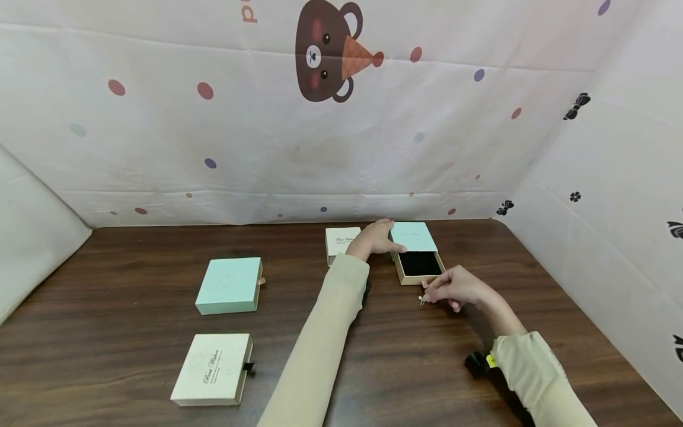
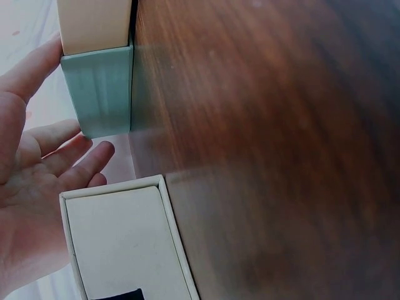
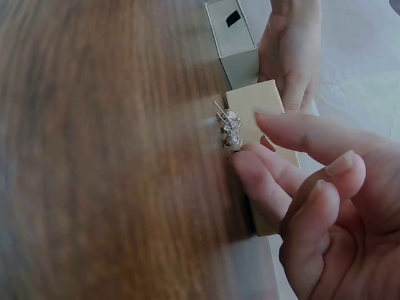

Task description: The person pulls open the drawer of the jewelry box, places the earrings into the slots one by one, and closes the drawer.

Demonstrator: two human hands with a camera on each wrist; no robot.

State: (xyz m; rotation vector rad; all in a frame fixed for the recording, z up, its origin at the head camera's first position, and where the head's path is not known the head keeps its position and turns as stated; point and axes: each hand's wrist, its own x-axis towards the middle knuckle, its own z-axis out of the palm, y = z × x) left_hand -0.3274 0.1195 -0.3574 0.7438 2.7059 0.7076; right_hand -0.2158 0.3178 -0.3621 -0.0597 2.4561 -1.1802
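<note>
On the right of the table stands a mint-green gift box (image 1: 413,236), its cream drawer (image 1: 404,277) pulled out toward me to show a black lining. My left hand (image 1: 375,237) holds the box's sleeve (image 2: 99,94), thumb near its front edge and a finger at the back. In front of the drawer my right hand (image 1: 459,287) pinches a small silver piece of jewellery (image 3: 230,129) at the fingertips. Thin posts stick out of it, like an earring; in the head view it is tiny. A tan pull tab (image 3: 267,144) shows behind the right fingers.
A small cream box (image 1: 341,238) stands left of the mint one, partly behind my left hand. Farther left lie another mint-green box (image 1: 229,284) and a cream box (image 1: 213,367) with a black tab. A white printed cloth (image 1: 256,148) hangs behind the table.
</note>
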